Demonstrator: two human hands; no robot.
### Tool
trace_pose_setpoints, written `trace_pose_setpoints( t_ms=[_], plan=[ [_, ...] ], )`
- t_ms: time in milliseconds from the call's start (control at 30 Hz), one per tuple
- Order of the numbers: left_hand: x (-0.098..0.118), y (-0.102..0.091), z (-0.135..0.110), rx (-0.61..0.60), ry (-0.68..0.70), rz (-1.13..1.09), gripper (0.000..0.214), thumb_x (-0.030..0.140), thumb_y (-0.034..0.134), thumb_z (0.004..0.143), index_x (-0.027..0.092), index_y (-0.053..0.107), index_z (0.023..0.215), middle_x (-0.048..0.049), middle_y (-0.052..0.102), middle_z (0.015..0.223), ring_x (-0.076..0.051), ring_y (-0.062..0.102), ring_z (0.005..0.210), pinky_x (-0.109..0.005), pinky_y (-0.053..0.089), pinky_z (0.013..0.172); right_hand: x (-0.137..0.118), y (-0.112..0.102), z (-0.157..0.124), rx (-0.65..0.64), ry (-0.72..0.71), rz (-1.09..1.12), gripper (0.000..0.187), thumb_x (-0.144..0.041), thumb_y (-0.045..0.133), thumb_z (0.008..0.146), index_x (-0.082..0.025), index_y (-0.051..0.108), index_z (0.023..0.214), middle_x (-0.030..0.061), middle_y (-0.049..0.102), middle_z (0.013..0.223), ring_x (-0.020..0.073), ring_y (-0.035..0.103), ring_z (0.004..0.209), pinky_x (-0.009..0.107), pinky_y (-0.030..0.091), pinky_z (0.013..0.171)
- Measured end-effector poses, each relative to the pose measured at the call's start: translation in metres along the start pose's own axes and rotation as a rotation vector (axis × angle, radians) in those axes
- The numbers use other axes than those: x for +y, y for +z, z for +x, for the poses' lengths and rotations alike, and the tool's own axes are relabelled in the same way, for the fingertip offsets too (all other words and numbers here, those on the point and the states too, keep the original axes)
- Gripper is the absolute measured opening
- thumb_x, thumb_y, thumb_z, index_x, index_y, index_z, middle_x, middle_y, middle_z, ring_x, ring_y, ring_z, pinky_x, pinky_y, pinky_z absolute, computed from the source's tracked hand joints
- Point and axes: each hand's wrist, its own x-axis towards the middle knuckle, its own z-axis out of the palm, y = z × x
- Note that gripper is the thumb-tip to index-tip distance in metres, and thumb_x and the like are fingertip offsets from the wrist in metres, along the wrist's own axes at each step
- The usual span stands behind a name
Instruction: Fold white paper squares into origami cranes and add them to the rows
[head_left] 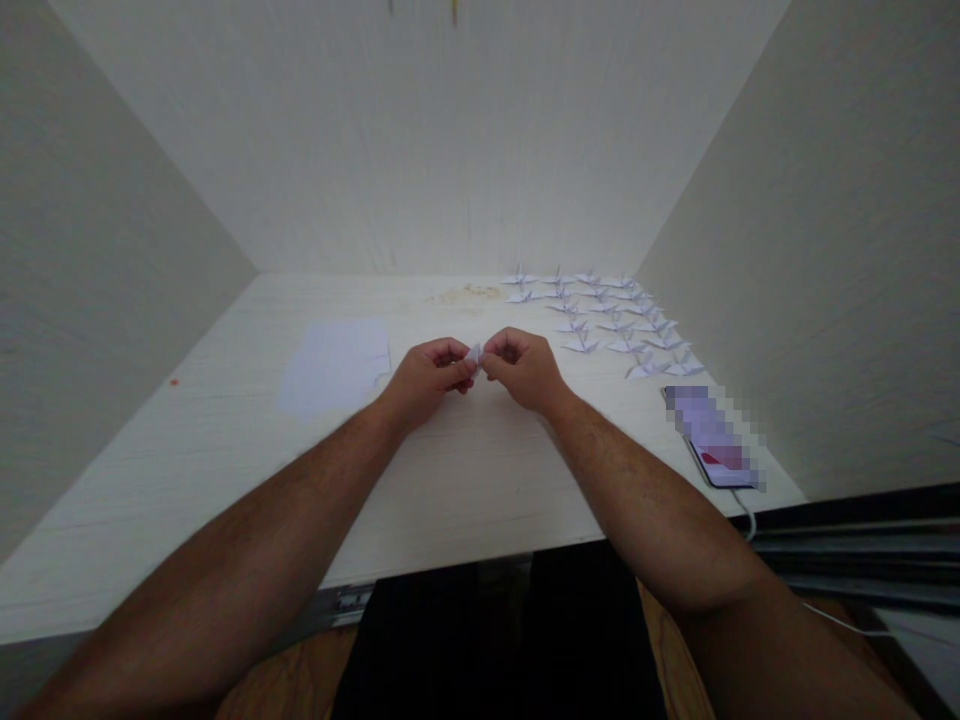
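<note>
Both forearms (pixel 300 520) reach forward over the table (pixel 465 480) and meet in the middle. Left hand (pixel 427 380) and right hand (pixel 525 370) are curled closed, fingertips pinching a small folded paper (pixel 474 355) between them just above the tabletop, likely so both thumbs can work its tiny creases. A phone (pixel 709 435) lies right of the right hand, flat paper sheets (pixel 337 365) left of the left hand, and rows of paper cranes (pixel 607 320) beyond the right hand.

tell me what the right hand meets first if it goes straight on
The right hand points left, so it would probably meet the small folded white paper piece pinched between both hands, then the left hand; depth is hard to judge.
</note>
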Motion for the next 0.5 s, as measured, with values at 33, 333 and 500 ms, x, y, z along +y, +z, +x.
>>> trace_pose_setpoints(
  t_ms=[33,333,500],
  plan=[
    [0.0008,-0.0001,-0.0003,-0.003,-0.024,-0.033,0.026,0.029,0.084,0.064,0.015,0.064,0.072,0.0016,0.061,0.058,-0.009,0.055,0.052,-0.022,0.041,0.052,0.0008,-0.0003,0.0003,-0.024,-0.01,0.041,0.015,-0.03,0.069,0.072,-0.018,0.06,0.074,-0.0027,0.06,0.062,0.0097,0.053,0.055,0.024,0.042,0.052],
    [0.0068,-0.0043,-0.003,-0.123,-0.211,-0.17,0.026,0.025,0.084,0.062,0.014,0.063,0.072,-0.0008,0.063,0.061,-0.008,0.054,0.047,-0.02,0.04,0.045,0.0014,-0.004,0.002,-0.142,-0.027,0.167,0.021,-0.028,0.074,0.069,-0.018,0.064,0.083,-0.0045,0.06,0.064,0.0078,0.054,0.056,0.023,0.047,0.053],
    [0.0055,-0.0052,-0.0042,-0.192,-0.226,-0.211,0.025,0.024,0.084,0.064,0.014,0.064,0.074,-0.0025,0.065,0.066,-0.009,0.055,0.047,-0.021,0.043,0.044,-0.0038,-0.0064,0.0015,-0.21,-0.011,0.205,0.021,-0.028,0.075,0.069,-0.018,0.062,0.083,-0.0037,0.062,0.066,0.008,0.057,0.057,0.023,0.05,0.054]
  ],
)
